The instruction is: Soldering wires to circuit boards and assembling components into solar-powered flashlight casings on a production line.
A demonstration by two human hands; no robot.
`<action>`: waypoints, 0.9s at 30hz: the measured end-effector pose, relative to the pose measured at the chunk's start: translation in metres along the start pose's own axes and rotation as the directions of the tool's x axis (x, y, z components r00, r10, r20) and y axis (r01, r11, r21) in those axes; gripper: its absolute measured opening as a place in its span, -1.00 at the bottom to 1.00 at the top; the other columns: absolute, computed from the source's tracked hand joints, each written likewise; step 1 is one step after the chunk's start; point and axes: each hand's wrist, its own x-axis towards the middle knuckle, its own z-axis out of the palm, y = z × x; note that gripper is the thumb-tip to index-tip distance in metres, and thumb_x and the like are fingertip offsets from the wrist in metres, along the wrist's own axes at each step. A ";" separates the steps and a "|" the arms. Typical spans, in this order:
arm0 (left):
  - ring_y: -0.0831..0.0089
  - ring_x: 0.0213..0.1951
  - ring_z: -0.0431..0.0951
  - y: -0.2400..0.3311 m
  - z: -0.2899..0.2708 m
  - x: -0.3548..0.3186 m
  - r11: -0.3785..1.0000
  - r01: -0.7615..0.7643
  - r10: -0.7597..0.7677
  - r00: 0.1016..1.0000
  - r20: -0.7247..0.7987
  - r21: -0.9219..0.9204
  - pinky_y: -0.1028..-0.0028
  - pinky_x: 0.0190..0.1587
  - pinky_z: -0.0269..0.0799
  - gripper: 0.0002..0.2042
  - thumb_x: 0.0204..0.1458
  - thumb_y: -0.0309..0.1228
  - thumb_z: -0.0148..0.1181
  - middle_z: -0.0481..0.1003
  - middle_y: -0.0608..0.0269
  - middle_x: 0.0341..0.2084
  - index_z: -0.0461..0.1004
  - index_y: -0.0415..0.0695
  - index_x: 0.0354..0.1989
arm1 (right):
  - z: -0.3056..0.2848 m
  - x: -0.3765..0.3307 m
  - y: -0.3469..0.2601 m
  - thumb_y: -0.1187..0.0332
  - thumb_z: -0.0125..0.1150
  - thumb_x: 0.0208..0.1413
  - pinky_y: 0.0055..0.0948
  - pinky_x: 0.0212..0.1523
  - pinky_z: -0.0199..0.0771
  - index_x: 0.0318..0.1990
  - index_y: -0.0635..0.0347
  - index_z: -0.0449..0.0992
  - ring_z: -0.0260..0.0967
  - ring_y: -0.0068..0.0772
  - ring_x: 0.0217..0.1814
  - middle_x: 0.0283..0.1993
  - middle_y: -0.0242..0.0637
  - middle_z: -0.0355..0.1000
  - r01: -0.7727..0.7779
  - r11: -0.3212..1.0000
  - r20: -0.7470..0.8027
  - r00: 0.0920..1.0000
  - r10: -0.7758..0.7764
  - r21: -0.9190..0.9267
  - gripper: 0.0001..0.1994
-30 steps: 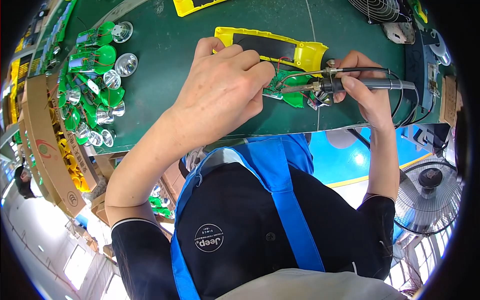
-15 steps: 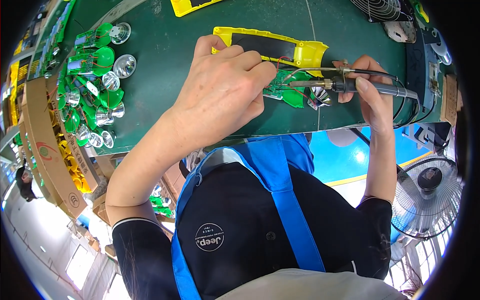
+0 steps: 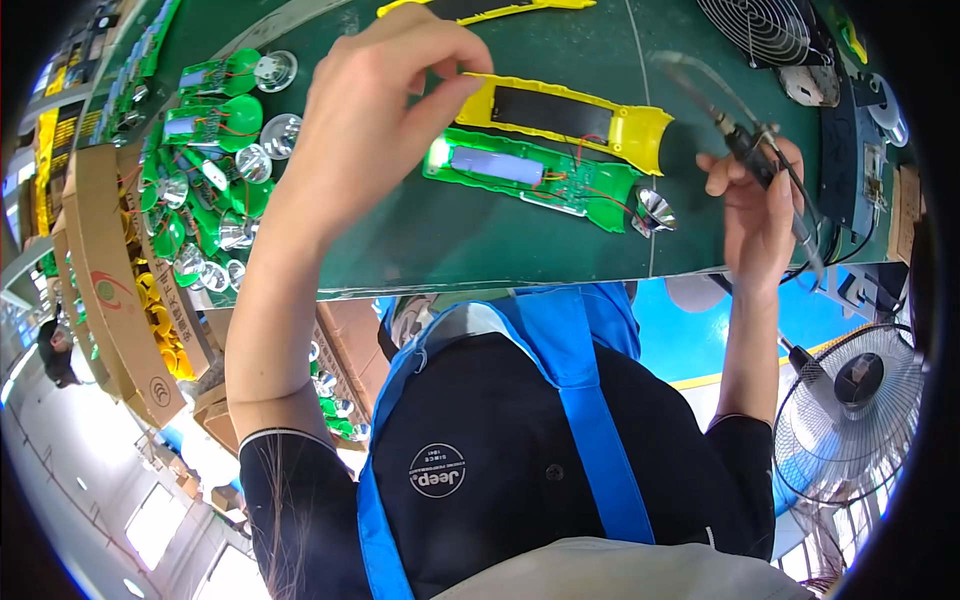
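The soldering iron (image 3: 743,145) and left grip (image 3: 380,110) have moved off the circuit board (image 3: 572,190).

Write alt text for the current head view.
The right hand holds a soldering iron clear of an open green shell with a battery inside; the left hand is at one end of a yellow shell. Silver reflectors lie at left.

A soldering iron (image 3: 745,148) is held over a green desk (image 3: 560,250) in a factory workshop, where wired green casings (image 3: 240,110) with silver reflectors (image 3: 276,72) cluster beside a cardboard box (image 3: 105,295) holding yellow parts (image 3: 165,325).
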 end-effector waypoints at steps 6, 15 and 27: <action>0.28 -0.32 0.40 0.000 0.018 0.019 0.923 -0.305 0.271 0.948 0.165 0.234 0.32 -0.25 0.25 -0.87 -0.18 -0.52 0.23 0.34 0.25 -0.49 0.47 -0.11 -0.40 | 0.038 -0.003 0.018 0.20 -0.07 0.22 -0.09 -0.04 0.41 0.01 0.23 0.06 0.45 -0.13 -0.22 -0.17 -0.06 0.33 0.134 0.976 -0.058 0.988 -0.146 -0.174 -0.64; 0.31 -0.35 0.41 -0.020 0.027 0.017 0.950 -0.262 0.230 0.955 0.189 0.168 0.33 -0.35 0.19 -0.92 -0.15 -0.50 0.21 0.35 0.29 -0.49 0.43 -0.11 -0.48 | 0.045 -0.007 0.028 0.19 -0.07 0.21 -0.01 0.00 0.40 0.01 0.21 0.03 0.44 -0.20 -0.26 -0.12 -0.05 0.23 0.162 0.948 -0.004 0.986 -0.169 -0.274 -0.63; 0.21 -0.41 0.40 -0.029 0.023 0.012 0.996 -0.061 0.074 0.975 0.209 -0.068 0.34 -0.36 0.32 -0.92 -0.05 -0.51 0.13 0.32 0.18 -0.44 0.36 -0.19 -0.41 | 0.046 -0.007 0.025 0.21 -0.06 0.21 -0.15 -0.06 0.44 0.01 0.28 0.03 0.44 -0.25 -0.28 -0.14 -0.04 0.22 0.090 0.951 -0.063 0.992 -0.113 -0.296 -0.61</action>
